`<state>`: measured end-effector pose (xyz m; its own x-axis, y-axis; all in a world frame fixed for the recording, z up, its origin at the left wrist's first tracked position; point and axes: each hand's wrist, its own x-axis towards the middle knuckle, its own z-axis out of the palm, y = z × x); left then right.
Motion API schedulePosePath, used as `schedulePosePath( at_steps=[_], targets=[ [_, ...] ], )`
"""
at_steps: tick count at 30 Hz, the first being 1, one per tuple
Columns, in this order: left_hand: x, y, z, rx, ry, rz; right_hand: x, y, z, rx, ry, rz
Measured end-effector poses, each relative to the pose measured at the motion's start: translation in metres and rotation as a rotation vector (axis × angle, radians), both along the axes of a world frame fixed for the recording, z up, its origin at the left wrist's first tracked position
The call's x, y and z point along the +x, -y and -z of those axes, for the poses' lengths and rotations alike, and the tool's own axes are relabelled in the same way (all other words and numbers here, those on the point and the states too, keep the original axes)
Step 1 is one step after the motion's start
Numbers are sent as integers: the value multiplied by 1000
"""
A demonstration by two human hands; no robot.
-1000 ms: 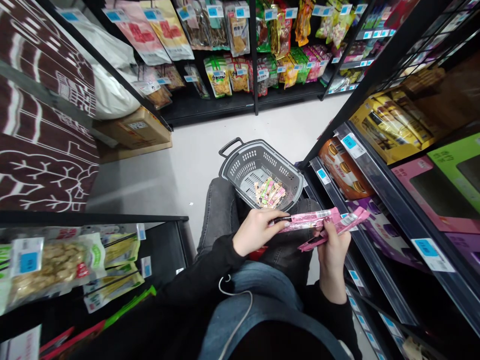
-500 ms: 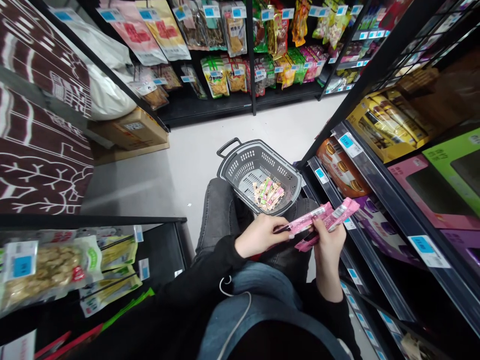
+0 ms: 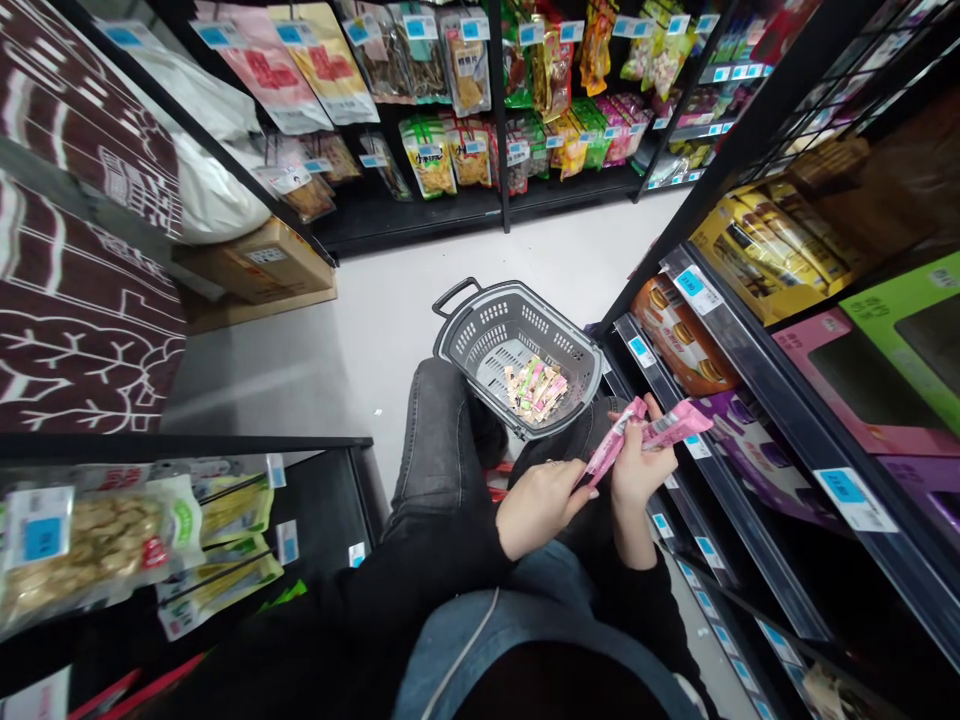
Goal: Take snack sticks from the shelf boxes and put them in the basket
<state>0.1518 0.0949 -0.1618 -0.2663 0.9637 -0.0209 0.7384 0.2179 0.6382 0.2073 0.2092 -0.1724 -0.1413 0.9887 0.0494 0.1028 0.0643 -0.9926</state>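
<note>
My left hand [image 3: 541, 503] is closed on the lower end of a slim pink snack packet [image 3: 613, 441], which tilts up to the right. Beside it, my right hand [image 3: 639, 470] grips a second pink snack packet [image 3: 679, 424], its thumb lying near the first one. Both packets are above my right knee. Just beyond my knees stands a grey shopping basket [image 3: 474, 333] with its handle to the left. Several small pink, green and beige packets [image 3: 537, 388] lie in a heap on its bottom.
Shelves with boxed snacks [image 3: 855, 375] rise close on my right. At the left is a low shelf [image 3: 322, 500] with bagged food [image 3: 97, 540]. A cardboard box [image 3: 259, 262] sits on the floor, and a rack of hanging snack bags [image 3: 429, 155] stands ahead.
My left hand has moved right and down, towards my right hand. The pink packets are drawn closer to my body and tilted more steeply. The basket's contents look unchanged.
</note>
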Motion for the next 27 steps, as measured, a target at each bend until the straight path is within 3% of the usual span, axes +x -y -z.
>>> schedulePosePath(
  at_steps=[4, 6, 8, 10, 12, 16, 19, 22, 27],
  targets=[
    [-21, -3, -7, -81, 228, 154, 5, 1, 11, -6, 26, -51],
    [-37, -9, -14, -56, 402, 107, 8, 1, 15, 11, 73, -148],
    [-51, -16, -20, 9, 489, -35, 11, 1, 16, 41, 113, -243],
    [-59, -24, -23, 72, 465, -150, 14, 0, 13, 78, 133, -297],
    [-62, -31, -23, 115, 412, -173, 16, 0, 9, 128, 151, -342],
    [-63, -42, -22, 181, 462, -25, 15, 3, 1, 205, 170, -429],
    [-63, -47, -23, 226, 526, 37, 12, 6, 1, 139, 133, -402],
    [-64, -49, -23, 268, 549, -59, 11, 7, 1, 28, 111, -411],
    [-76, -50, -29, 393, 557, -237, 15, 5, -7, -64, 176, -661]
  ],
)
